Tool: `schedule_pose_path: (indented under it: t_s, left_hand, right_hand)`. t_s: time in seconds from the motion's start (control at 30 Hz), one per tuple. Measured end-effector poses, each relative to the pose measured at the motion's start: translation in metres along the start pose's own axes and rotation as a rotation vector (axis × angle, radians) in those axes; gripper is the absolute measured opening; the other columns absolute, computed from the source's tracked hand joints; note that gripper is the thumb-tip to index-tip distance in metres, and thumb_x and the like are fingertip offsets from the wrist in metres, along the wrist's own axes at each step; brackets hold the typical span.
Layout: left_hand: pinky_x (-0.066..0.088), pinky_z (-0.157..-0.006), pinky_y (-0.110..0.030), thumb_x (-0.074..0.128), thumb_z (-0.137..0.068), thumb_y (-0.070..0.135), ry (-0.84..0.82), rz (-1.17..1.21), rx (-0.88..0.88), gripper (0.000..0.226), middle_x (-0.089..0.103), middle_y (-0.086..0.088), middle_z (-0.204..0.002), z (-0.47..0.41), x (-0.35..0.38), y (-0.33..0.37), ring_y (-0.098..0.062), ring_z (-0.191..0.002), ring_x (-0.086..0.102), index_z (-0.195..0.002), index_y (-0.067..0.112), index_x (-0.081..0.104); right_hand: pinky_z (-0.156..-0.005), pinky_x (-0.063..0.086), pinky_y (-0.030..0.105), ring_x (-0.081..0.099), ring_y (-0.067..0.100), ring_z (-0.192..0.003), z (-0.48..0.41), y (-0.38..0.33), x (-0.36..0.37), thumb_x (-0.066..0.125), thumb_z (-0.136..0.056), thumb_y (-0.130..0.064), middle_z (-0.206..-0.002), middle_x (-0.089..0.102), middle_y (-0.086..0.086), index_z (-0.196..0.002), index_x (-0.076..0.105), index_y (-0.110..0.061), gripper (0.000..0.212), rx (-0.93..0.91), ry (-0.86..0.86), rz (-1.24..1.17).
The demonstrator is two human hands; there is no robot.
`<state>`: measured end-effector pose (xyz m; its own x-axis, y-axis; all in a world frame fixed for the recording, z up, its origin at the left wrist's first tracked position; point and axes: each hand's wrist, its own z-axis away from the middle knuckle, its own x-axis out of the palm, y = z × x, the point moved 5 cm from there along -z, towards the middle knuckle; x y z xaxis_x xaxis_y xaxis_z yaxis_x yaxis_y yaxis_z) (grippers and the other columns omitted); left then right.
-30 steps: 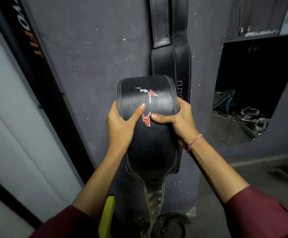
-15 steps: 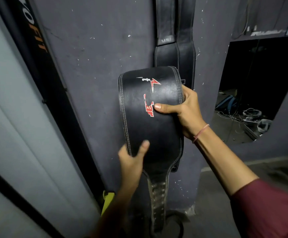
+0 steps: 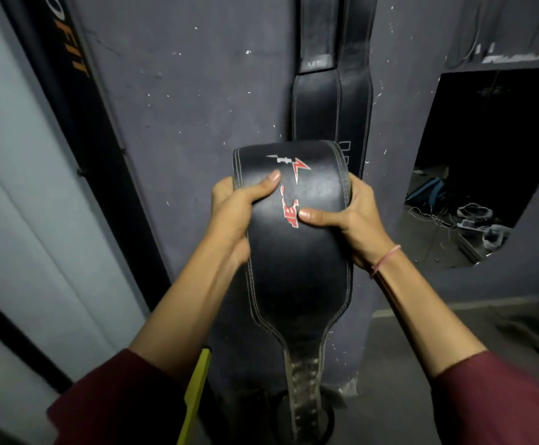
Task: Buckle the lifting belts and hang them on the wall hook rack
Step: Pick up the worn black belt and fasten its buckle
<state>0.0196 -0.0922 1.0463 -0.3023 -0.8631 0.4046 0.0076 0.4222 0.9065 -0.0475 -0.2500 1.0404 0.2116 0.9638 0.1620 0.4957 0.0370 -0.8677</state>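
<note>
I hold a black leather lifting belt (image 3: 297,271) with a red and white logo in front of the grey wall. It is folded over at the top, and its narrow holed strap hangs down toward the floor. My left hand (image 3: 232,213) grips its left edge, thumb on the face. My right hand (image 3: 348,220) grips its right edge, thumb across the logo. Behind it another black belt (image 3: 332,101) hangs flat on the wall, running up out of view. The hook rack is not in view.
A black frame with orange lettering (image 3: 69,101) slants down the wall at the left. A dark opening (image 3: 486,162) at the right shows cables and bags on a floor. A yellow bar (image 3: 194,396) stands below my left forearm.
My left hand has come back up from the belt's lower left edge to grip its upper left edge. The belt sits slightly lower in view.
</note>
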Motion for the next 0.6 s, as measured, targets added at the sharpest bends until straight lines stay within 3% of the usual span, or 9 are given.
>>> schedule_pose_path:
  t_s: [0.07,0.17,0.3,0.47,0.6]
  left_hand:
    - [0.061,-0.076,-0.045,0.077,-0.077,0.000,0.013,-0.008,0.028,0.010,0.076,-0.013,-0.080,0.002,0.000,-0.015,-0.025,-0.072,0.073,-0.077,0.009,0.072]
    - [0.059,-0.076,-0.043,0.077,-0.077,0.001,0.003,-0.014,0.034,0.017,0.076,-0.016,-0.085,-0.001,-0.004,-0.031,-0.028,-0.076,0.073,-0.093,-0.002,0.072]
    - [0.058,-0.082,-0.047,0.076,-0.077,0.001,0.010,-0.045,0.058,0.018,0.075,-0.018,-0.088,-0.005,-0.008,-0.038,-0.031,-0.080,0.072,-0.094,-0.004,0.072]
    - [0.057,-0.083,-0.049,0.074,-0.080,0.004,-0.058,-0.069,0.125,0.016,0.075,-0.020,-0.091,0.000,-0.013,-0.040,-0.034,-0.084,0.071,-0.095,0.000,0.072]
    - [0.060,-0.078,-0.043,0.069,-0.086,0.007,-0.052,-0.045,0.143,0.020,0.074,-0.022,-0.098,0.011,-0.021,-0.037,-0.034,-0.087,0.072,-0.104,-0.001,0.070]
  right_hand:
    - [-0.082,0.059,0.034,0.072,0.024,-0.099,0.013,0.018,-0.011,0.080,-0.058,0.019,-0.109,0.074,0.012,-0.116,0.061,0.001,0.064,0.027,0.018,0.036]
    - [-0.084,0.056,0.032,0.072,0.019,-0.098,0.048,0.063,-0.028,0.085,-0.057,0.014,-0.110,0.075,0.009,-0.114,0.065,0.000,0.062,0.117,0.034,0.069]
    - [-0.089,0.052,0.039,0.070,0.019,-0.095,0.089,0.113,-0.035,0.085,-0.060,0.009,-0.108,0.075,0.012,-0.106,0.071,-0.007,0.051,0.321,0.009,0.018]
    - [-0.086,0.059,0.037,0.071,0.025,-0.098,0.046,0.069,-0.016,0.073,-0.078,-0.010,-0.113,0.073,0.014,-0.114,0.066,-0.007,0.037,0.302,0.029,-0.229]
    - [-0.084,0.059,0.041,0.072,0.030,-0.090,0.004,0.025,-0.001,0.073,-0.077,0.002,-0.102,0.074,0.018,-0.105,0.070,-0.002,0.029,0.249,-0.063,-0.182]
